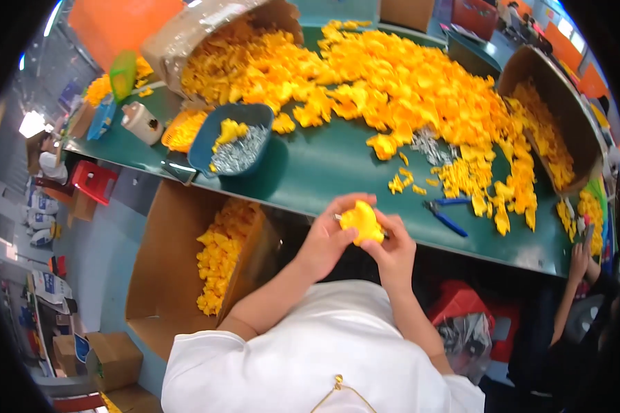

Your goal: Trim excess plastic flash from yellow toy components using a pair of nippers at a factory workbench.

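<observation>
Between both hands, just off the table's front edge, I hold a yellow plastic part (362,221) with a metal pin poking out at its left side. My left hand (327,237) is closed on its left side, fingers behind and thumb in front. From the right, my right hand (393,249) pinches the same part, where a small dark end shows. Blue-handled pliers (449,216) lie on the green table (310,165) to the right of my hands. Small yellow pieces (401,182) and a little heap of metal pins (430,146) lie beyond them.
A large pile of yellow parts (406,82) spreads from a tipped carton (165,51) to another carton (565,103) at the right. A blue basin (201,155) holds metal pins. Below left stands an open carton (162,268) of yellow parts. Another person's hand (580,261) shows at far right.
</observation>
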`<state>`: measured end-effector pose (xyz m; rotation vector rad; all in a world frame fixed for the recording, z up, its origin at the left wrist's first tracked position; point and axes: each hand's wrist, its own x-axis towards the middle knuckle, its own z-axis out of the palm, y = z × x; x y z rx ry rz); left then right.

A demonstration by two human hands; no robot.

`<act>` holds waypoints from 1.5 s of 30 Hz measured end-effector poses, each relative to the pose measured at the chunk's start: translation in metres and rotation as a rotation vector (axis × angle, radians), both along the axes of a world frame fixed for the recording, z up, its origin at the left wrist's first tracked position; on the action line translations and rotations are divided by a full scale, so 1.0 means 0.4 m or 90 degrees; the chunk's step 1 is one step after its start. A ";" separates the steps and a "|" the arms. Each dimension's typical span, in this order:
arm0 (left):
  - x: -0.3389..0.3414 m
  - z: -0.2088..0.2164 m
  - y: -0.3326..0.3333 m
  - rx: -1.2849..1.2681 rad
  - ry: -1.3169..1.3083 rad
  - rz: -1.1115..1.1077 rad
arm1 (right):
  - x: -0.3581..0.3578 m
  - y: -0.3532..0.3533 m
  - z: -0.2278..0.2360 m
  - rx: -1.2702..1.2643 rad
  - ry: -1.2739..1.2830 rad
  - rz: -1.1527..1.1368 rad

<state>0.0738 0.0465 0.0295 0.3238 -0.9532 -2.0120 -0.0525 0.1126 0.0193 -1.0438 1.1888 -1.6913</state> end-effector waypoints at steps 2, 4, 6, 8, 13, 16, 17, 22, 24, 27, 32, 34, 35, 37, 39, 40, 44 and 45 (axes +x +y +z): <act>0.008 -0.007 -0.012 0.020 -0.055 0.007 | 0.002 -0.006 0.010 -0.035 -0.037 0.005; 0.017 -0.017 -0.006 0.035 -0.010 0.034 | 0.014 -0.003 0.012 -0.051 -0.134 0.024; 0.014 -0.038 -0.009 0.065 0.014 0.047 | 0.004 -0.018 -0.009 -0.064 -0.132 0.027; 0.020 -0.061 0.001 0.110 0.041 0.045 | 0.016 -0.010 -0.017 -0.042 -0.114 0.013; 0.036 -0.054 -0.036 0.011 0.044 0.003 | 0.010 -0.020 -0.004 -0.061 -0.004 -0.014; 0.057 -0.053 -0.031 -0.076 -0.083 0.036 | 0.011 -0.005 -0.001 -0.069 0.020 0.000; 0.059 -0.063 -0.029 -0.083 -0.080 0.052 | 0.009 -0.006 0.000 -0.065 0.031 0.011; 0.053 -0.067 -0.019 -0.086 -0.039 0.100 | 0.011 -0.007 0.006 -0.008 -0.052 0.053; 0.053 -0.067 -0.021 -0.091 -0.060 0.105 | 0.013 -0.009 -0.013 -0.004 -0.102 0.082; 0.033 -0.036 0.006 -0.106 -0.021 0.125 | 0.044 -0.033 -0.026 0.052 -0.459 0.109; 0.028 -0.049 0.006 -0.173 -0.157 0.168 | 0.027 -0.026 -0.065 0.062 -0.380 0.143; 0.031 -0.024 0.003 -0.216 -0.196 0.125 | 0.005 -0.038 -0.045 0.029 -0.266 0.109; 0.035 -0.015 0.011 -0.208 -0.199 0.120 | 0.001 -0.030 -0.032 0.001 -0.151 0.066; 0.032 0.006 0.013 -0.261 -0.227 0.100 | -0.005 -0.025 -0.017 0.016 -0.108 0.035; 0.028 0.011 0.032 -0.300 -0.260 0.128 | -0.009 -0.021 -0.017 -0.058 -0.073 0.040; 0.032 -0.002 0.038 -0.312 -0.287 0.116 | -0.003 -0.017 -0.026 -0.061 -0.081 0.048; 0.044 -0.033 0.038 -0.351 -0.334 0.148 | -0.016 -0.019 -0.044 -0.049 -0.071 0.095; 0.050 -0.035 0.034 -0.338 -0.352 0.162 | -0.019 -0.028 -0.046 -0.051 -0.073 0.094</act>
